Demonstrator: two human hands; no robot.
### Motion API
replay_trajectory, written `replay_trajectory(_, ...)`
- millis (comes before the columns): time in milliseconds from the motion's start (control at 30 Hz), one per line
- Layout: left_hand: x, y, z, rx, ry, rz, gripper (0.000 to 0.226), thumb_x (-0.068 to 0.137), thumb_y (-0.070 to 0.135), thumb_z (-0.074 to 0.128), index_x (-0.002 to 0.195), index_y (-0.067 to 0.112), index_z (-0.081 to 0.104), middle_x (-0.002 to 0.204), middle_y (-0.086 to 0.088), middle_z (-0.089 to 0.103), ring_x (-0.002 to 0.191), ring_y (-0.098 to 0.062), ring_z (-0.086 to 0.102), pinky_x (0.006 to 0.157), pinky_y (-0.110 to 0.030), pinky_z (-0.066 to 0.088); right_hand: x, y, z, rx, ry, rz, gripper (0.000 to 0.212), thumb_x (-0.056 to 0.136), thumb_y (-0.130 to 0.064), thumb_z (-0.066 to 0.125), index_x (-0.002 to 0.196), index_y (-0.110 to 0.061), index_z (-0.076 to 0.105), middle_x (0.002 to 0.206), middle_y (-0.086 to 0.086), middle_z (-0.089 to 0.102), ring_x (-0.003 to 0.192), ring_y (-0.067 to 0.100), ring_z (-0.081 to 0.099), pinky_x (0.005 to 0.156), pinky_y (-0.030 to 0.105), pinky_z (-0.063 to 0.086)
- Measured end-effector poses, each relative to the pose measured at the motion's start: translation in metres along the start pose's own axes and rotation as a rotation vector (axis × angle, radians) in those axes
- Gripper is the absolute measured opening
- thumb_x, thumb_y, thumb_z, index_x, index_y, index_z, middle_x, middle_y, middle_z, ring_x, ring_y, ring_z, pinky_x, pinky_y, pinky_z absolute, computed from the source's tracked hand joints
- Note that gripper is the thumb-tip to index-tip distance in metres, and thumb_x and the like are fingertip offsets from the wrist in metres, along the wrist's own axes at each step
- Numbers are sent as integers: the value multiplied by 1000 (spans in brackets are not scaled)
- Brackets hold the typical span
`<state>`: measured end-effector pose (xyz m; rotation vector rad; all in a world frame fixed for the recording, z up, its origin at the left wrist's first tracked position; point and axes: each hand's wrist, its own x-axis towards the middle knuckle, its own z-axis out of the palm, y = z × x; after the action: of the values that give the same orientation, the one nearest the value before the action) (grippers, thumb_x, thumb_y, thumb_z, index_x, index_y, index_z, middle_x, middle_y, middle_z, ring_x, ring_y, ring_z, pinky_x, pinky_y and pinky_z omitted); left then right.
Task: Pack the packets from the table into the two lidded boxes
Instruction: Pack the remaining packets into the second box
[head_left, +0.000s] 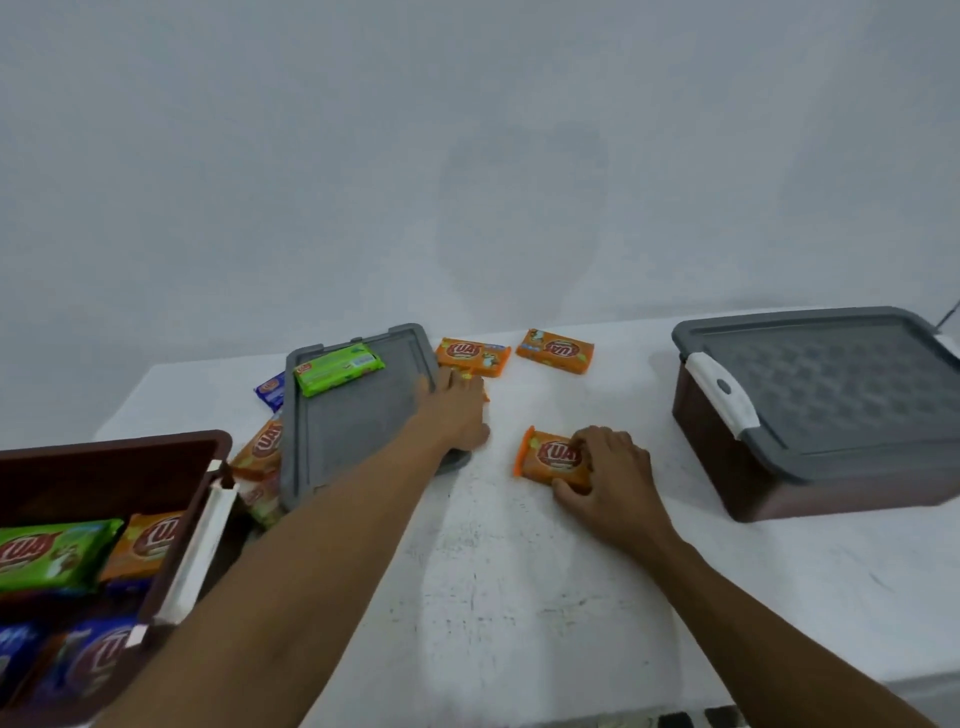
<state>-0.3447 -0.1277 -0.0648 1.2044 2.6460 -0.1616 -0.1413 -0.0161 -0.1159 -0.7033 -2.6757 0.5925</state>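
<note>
My right hand closes on an orange packet lying mid-table. My left hand reaches over the right edge of a loose grey lid and rests on another orange packet that it mostly hides; whether it grips that packet is unclear. Two more orange packets lie farther back. A green packet lies on the lid. The open brown box at the near left holds green, orange and blue packets. The second brown box at the right has its grey lid shut.
A blue packet and orange ones lie partly under the loose lid's left side. The white table ends at the wall behind and drops off at the near right edge.
</note>
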Motion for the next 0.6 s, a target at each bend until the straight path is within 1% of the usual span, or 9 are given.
replay_trajectory(67, 7, 5, -1, -58, -17, -41, 73, 95, 29, 49, 152, 14, 7, 159, -19, 9, 147, -36, -7, 115, -60, -4, 1, 2, 0, 12, -4, 14, 51, 77, -52, 63, 120, -32, 45, 115, -10, 53, 106, 10, 44, 98, 33, 34)
replay_trajectory(133, 17, 5, 0, -79, 7, -54, 66, 95, 22, 49, 150, 19, 14, 157, -21, 14, 147, -38, -4, 115, -61, -4, 3, 4, 2, 18, -5, 20, 55, 77, -54, 63, 124, -33, 44, 119, -10, 52, 109, 10, 44, 100, 33, 32)
replay_trajectory(233, 28, 1, 5, -83, 79, 37, 60, 93, 31, 55, 144, 21, 25, 148, -17, 31, 140, -39, 18, 114, -58, 14, 5, 7, 4, 38, -8, 41, 61, 76, -56, 64, 129, -32, 42, 124, -10, 52, 112, 9, 44, 103, 33, 30)
replay_trajectory(333, 26, 2, -2, -304, 117, 189, 60, 92, 39, 59, 143, 22, 32, 141, -8, 41, 129, -28, 40, 110, -49, 27, 6, 9, 6, 57, -9, 59, 66, 77, -56, 65, 133, -32, 41, 129, -10, 52, 117, 9, 44, 106, 34, 28)
replay_trajectory(400, 21, 5, -14, -650, 155, 213, 53, 96, 34, 56, 144, 21, 36, 140, -6, 44, 123, -20, 45, 107, -40, 35, 7, 9, 7, 57, -14, 63, 69, 77, -57, 64, 137, -33, 40, 133, -10, 50, 120, 10, 43, 108, 36, 27)
replay_trajectory(433, 18, 5, -21, -911, 150, 180, 49, 99, 33, 52, 144, 21, 39, 140, -6, 47, 122, -19, 47, 107, -39, 37, 6, 8, 7, 54, -17, 64, 70, 78, -57, 64, 138, -33, 39, 134, -10, 50, 121, 10, 43, 108, 36, 27)
replay_trajectory(533, 7, 1, -36, -1727, -7, 60, 43, 104, 33, 38, 141, 12, 45, 131, -16, 60, 117, -27, 60, 103, -45, 44, 5, 6, 2, 36, -32, 62, 72, 80, -57, 63, 142, -32, 36, 137, -8, 48, 124, 12, 42, 110, 37, 26)
replay_trajectory(567, 2, -2, -40, -1867, -73, 41, 45, 105, 35, 34, 139, 8, 47, 128, -19, 62, 116, -30, 61, 100, -45, 47, 3, 3, 1, 28, -45, 59, 72, 81, -56, 63, 143, -32, 35, 139, -8, 48, 126, 13, 41, 111, 38, 24)
replay_trajectory(600, -4, -4, -44, -1917, -121, 32, 47, 105, 38, 32, 136, 6, 49, 126, -21, 63, 116, -31, 62, 98, -45, 48, 2, 2, -1, 22, -58, 54, 72, 82, -54, 63, 144, -32, 34, 140, -8, 47, 127, 13, 41, 111, 38, 23)
